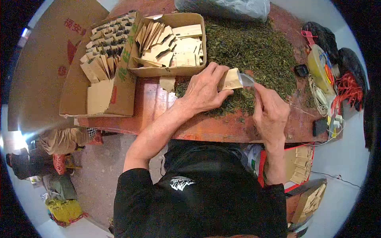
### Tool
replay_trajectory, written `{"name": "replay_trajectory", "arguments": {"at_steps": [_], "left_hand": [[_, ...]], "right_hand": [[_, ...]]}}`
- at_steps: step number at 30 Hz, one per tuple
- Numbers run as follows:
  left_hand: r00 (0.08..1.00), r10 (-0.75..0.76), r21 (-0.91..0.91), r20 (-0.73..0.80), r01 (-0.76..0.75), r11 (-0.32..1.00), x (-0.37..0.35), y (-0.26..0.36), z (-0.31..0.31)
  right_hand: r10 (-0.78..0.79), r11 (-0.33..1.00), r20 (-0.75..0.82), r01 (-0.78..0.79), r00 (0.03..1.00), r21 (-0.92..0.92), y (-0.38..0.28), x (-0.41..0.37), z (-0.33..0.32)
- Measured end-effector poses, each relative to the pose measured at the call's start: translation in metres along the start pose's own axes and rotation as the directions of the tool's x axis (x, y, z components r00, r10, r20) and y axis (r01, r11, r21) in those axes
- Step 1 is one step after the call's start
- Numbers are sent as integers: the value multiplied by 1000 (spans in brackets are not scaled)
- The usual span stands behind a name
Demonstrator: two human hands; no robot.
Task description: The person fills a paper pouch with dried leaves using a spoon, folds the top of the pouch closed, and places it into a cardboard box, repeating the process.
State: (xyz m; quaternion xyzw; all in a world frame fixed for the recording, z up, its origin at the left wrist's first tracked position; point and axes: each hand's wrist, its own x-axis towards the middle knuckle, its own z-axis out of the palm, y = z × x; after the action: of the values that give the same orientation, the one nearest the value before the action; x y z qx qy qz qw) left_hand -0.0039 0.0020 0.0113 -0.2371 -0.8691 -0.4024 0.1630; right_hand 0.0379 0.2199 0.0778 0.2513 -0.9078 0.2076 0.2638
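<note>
My left hand (204,89) is closed around a small brown paper packet (231,80), thumb below and fingers above, with its mouth facing right. From that mouth a thin, silvery-grey piece (246,80) juts out. My right hand (270,109) pinches the outer end of this piece between thumb and forefinger; I cannot tell whether it is a scoop or the packet's inner liner. Beneath and behind both hands spreads a wide heap of dried, dark green leaves (250,49). A scrap of brown paper (167,84) lies left of my left hand.
Left of the heap stands a carton (168,71) of flat paper packets. Beside it, a larger box (101,97) holds rows of leaf-filled packets. A plastic bag (226,8) lies at the back. Cords (317,95) and red ties (349,91) crowd the table's right side.
</note>
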Motion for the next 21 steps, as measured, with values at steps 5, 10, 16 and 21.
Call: {"name": "replay_trajectory", "arguments": {"at_steps": [5,10,16,21], "left_hand": [[999,-5,10,42,5,1000,0,-1,0],[1000,0,-2,25,0,1000,-1,0,0],[998,47,-14,-31,-47,999,0,-3,3],[998,41,-11,-47,-42,999,0,-2,2]], "right_hand": [[-58,998,-5,58,998,14,-2,0,6],[-94,995,-16,94,995,35,-6,1,17],[-123,990,-20,124,992,68,-5,0,25],[-113,988,-72,120,991,99,-3,2,21]]}}
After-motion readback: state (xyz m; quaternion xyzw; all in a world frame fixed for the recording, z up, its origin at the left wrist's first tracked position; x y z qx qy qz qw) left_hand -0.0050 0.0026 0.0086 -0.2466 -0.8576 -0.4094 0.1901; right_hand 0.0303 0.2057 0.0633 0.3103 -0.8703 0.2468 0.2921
